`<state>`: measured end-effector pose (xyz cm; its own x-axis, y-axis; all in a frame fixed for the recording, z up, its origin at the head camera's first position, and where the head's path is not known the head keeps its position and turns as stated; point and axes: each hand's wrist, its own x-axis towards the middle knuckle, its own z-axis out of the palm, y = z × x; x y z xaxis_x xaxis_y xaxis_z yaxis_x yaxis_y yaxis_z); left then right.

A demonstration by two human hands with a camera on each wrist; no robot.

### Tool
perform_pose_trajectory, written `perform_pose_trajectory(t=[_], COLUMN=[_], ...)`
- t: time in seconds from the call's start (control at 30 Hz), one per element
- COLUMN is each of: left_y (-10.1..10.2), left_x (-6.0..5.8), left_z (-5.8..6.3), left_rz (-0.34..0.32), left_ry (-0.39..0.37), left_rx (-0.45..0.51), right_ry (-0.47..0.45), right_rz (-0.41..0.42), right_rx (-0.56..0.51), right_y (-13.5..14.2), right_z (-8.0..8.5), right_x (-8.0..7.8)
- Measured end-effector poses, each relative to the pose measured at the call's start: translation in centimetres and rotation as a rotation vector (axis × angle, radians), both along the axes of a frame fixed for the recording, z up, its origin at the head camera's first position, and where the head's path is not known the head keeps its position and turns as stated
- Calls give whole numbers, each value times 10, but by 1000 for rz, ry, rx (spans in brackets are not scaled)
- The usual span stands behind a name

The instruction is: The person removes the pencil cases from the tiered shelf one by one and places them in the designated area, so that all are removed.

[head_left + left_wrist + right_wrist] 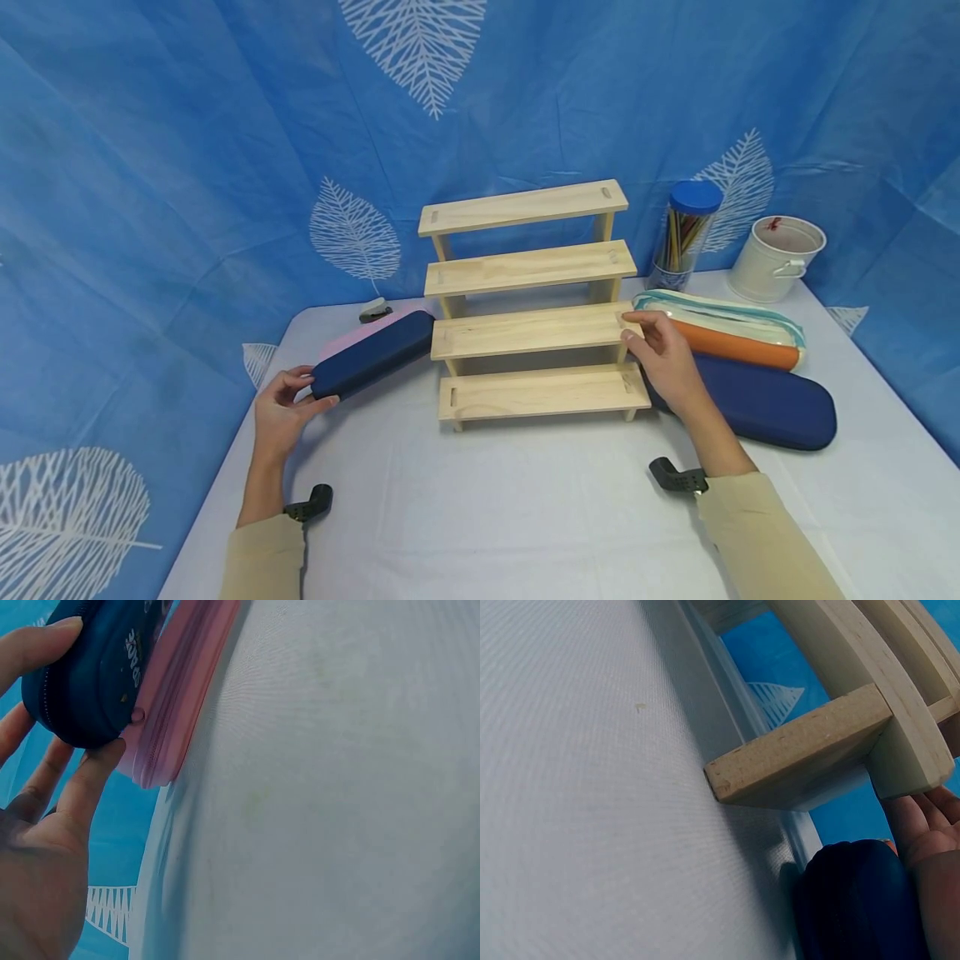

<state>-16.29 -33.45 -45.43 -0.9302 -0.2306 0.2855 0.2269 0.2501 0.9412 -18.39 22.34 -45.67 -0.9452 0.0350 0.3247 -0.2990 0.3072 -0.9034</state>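
At the table's left, my left hand (277, 417) holds the near end of a dark blue zip pencil case (375, 356), thumb on one side and fingers on the other. White lettering shows on that case in the left wrist view. A pink zippered pencil case (171, 701) lies on the table right beside it, mostly hidden behind it in the head view. My right hand (666, 360) grips the right end of a step on a four-tier wooden display stand (532, 331). In the right wrist view its fingers reach under the board's end (915, 761).
Right of the stand lie another dark blue case (765, 400) and an orange pencil case (727, 343) with a clear top. Behind them stand a blue-lidded jar of pencils (684, 237) and a white pail (772, 258). A small dark-and-grey object (374, 310) sits at the back left.
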Motion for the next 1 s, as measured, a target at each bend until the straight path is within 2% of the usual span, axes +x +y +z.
perform_pose_trajectory(t=[0.17, 0.27, 0.43, 0.53, 0.57, 0.7, 0.83, 1.0], left_y=[-2, -3, -2, -2, -5, -7, -8, -8], left_x=[-1, -1, 2, 3, 2, 2, 3, 3], left_z=[-4, -6, -2, -3, -8, -14, -17, -19], left_rz=[3, -2, -28, -29, -28, -20, -32, -47], left_ry=[-22, -37, -80, -104, -108, -130, -136, -139], left_rx=[-20, -40, -62, -113, -129, -195, -199, -193], right_ry=[-13, -10, -13, -15, -14, -9, -4, 4], right_rz=[-1, 11, 15, 14, 16, 14, 5, 1], right_rx=[-4, -13, -11, -6, -7, -9, -4, -7], right_y=[-1, -3, -6, -9, -10, -5, -1, 0], right_z=[2, 10, 16, 23, 26, 14, 2, -1], right_x=[1, 5, 10, 14, 16, 9, 2, 0])
